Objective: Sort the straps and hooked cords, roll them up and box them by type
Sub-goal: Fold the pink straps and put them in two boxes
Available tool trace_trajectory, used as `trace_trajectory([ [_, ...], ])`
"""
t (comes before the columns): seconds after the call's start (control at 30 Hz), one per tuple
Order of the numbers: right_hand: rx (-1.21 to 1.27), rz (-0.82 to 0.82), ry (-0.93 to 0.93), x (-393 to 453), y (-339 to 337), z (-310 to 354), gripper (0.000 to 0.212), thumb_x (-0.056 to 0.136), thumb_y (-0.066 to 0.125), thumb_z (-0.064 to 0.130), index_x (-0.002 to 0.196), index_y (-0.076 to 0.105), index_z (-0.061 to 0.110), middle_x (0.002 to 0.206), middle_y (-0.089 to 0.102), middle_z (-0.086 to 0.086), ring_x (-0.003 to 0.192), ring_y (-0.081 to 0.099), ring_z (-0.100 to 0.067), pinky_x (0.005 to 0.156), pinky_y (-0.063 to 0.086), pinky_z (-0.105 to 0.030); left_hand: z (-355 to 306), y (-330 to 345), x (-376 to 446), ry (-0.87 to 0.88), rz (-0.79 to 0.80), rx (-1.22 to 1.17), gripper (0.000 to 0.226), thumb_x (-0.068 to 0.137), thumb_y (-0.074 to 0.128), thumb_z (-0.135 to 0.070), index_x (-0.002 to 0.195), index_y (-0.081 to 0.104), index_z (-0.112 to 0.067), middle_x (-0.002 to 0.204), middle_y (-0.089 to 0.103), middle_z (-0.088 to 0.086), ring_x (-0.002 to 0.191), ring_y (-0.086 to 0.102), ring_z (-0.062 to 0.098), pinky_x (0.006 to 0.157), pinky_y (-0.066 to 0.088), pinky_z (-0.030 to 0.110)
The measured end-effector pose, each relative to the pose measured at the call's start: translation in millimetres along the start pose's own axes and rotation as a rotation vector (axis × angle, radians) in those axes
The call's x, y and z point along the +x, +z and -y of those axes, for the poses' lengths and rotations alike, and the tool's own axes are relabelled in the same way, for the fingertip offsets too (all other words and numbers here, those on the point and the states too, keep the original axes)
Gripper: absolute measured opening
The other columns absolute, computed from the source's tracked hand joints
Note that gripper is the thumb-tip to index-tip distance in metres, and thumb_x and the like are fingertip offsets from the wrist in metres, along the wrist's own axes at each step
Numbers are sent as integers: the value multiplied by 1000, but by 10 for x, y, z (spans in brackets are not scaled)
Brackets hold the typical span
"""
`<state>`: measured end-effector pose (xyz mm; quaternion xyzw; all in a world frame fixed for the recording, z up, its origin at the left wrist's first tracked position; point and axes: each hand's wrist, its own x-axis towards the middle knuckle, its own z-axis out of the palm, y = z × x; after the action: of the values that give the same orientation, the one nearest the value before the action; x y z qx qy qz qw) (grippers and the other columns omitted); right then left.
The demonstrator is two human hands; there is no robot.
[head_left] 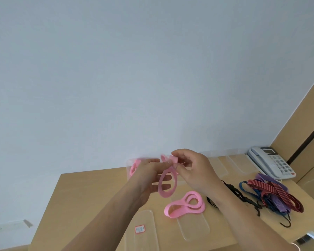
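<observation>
- Just below the frame's centre, both hands are raised above the wooden table [91, 189] with a pink strap [168, 183] between them.
- The right hand [192, 171] pinches the strap's rolled top end between thumb and fingertips.
- The left hand [149, 176] has its fingers curled through and behind the hanging loop, gripping it.
- A second pink strap [185, 204] lies loosely coiled on the table at lower centre, its near end over a clear box lid [193, 227].
- More pink strap [134, 166] sits in a clear box [128, 163] behind the left hand.
- At right lies a tangle of red striped cord [275, 192], blue cord [243, 187], purple strap [266, 179] and black hooked cord [243, 197], near a telephone [272, 162].
</observation>
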<state>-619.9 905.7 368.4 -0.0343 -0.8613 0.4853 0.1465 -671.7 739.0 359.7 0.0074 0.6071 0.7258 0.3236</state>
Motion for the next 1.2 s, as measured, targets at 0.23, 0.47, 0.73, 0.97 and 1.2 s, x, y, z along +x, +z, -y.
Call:
trace_trajectory([
  [0.23, -83, -6, 16, -34, 111, -105, 29, 83, 76, 9, 104, 72, 28, 103, 71, 17, 91, 64, 10, 79, 46, -5, 158, -27, 121, -63, -15, -19, 28, 88, 77, -33, 100, 80, -9, 94, 77, 10, 88, 68, 24, 90, 59, 50],
  [0.47, -94, 14, -25, 69, 122, -320, 43, 75, 83, 7, 87, 65, 44, 92, 67, 27, 87, 61, 6, 73, 44, -6, 273, -8, 340, -74, -4, 52, 31, 85, 80, -32, 108, 78, -11, 104, 77, 6, 91, 67, 19, 83, 60, 45],
  [0.73, -132, 196, -25, 339, 23, -832, 32, 81, 78, 12, 92, 63, 38, 98, 66, 17, 95, 58, 1, 77, 42, -7, 357, 109, 768, -117, 7, 60, 26, 90, 64, 4, 115, 70, -3, 112, 75, 15, 95, 70, 24, 86, 60, 58],
  [0.97, -73, 170, 26, 580, -42, -1250, 24, 79, 76, 4, 93, 72, 23, 85, 71, 16, 83, 67, -4, 72, 52, -14, 456, 293, 1141, -182, -32, 27, 26, 85, 64, 10, 108, 73, 1, 101, 73, 20, 89, 65, 26, 89, 60, 56],
  [1.2, -120, 201, 7, 701, -80, -1664, 29, 73, 75, 0, 94, 77, 20, 90, 68, 8, 85, 61, -8, 68, 47, -15, 573, 437, 1494, -203, -103, 28, 21, 90, 62, 11, 108, 71, 3, 104, 75, 22, 87, 74, 29, 80, 63, 41],
])
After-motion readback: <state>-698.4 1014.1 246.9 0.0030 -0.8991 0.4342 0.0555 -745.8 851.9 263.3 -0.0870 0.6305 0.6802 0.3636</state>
